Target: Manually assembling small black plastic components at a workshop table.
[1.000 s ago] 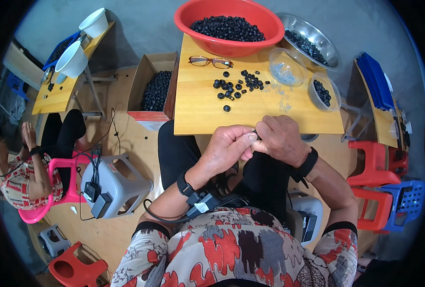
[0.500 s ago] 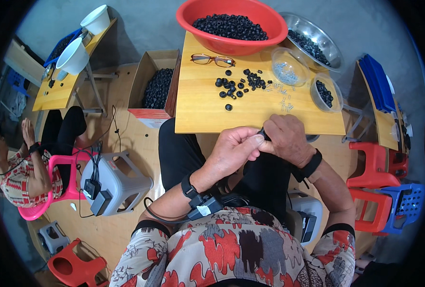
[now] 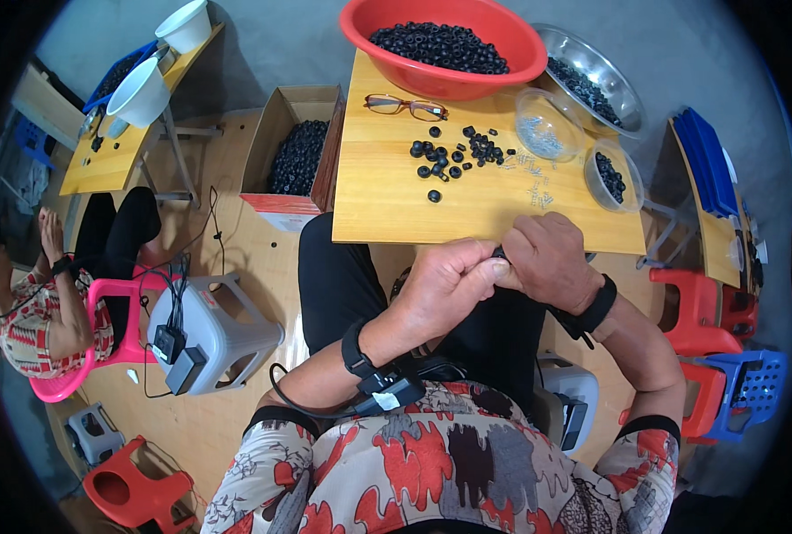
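Observation:
Just past the table's near edge, my two hands meet over my lap. A small black part point(image 3: 499, 253), mostly hidden by fingers, sits where they touch. My left hand point(image 3: 447, 287) is closed, pinching it between thumb and curled fingers. Against its other side presses my right hand point(image 3: 552, 262), also closed, knuckles up. Beyond them on the yellow table point(image 3: 387, 209) lie several loose round black parts point(image 3: 440, 160) and smaller black pieces point(image 3: 485, 148). Small silvery pins point(image 3: 538, 189) are scattered to their right.
A red basin point(image 3: 449, 82) of black parts stands at the back, beside a metal bowl point(image 3: 623, 76). Two clear tubs point(image 3: 547, 125) sit right. Glasses point(image 3: 405, 108) lie back left. A carton point(image 3: 262, 187) of black parts stands left; another person point(image 3: 53, 311) sits farther left.
The whole view has shifted slightly. My hands have drawn closer together and my left fingers are more tightly curled, so less of the black part shows. The loose parts lie as before.

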The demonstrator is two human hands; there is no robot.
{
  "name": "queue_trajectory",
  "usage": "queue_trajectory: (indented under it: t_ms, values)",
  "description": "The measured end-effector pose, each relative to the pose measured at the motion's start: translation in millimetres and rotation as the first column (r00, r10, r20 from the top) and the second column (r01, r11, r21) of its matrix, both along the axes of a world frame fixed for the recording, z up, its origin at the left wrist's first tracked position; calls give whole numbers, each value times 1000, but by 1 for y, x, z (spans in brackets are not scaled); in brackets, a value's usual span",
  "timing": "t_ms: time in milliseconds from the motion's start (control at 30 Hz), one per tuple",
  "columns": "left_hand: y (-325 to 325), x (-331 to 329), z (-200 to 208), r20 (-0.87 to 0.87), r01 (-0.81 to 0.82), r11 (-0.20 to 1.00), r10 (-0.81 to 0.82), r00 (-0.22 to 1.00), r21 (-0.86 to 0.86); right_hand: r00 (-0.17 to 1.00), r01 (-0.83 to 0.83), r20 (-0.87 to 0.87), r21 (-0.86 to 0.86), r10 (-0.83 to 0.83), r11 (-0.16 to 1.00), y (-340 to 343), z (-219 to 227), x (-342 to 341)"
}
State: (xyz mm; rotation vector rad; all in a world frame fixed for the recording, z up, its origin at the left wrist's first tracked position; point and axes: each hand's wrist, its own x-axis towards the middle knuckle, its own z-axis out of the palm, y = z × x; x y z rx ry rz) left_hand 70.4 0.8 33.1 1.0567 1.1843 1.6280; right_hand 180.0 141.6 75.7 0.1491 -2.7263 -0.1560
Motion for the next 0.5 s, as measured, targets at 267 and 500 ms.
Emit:
queue_trajectory:
  t_ms: [267, 500]
  values:
    - [-1, -5, 6, -186, -27, 1000, 29, 982, 13, 1000, -5, -27, -15, 5, 1000, 0, 0, -1]
    - [7, -9, -11, 112, 26, 1000, -25, 993, -12, 995, 103, -4, -43, -103, 994, -4, -10, -1]
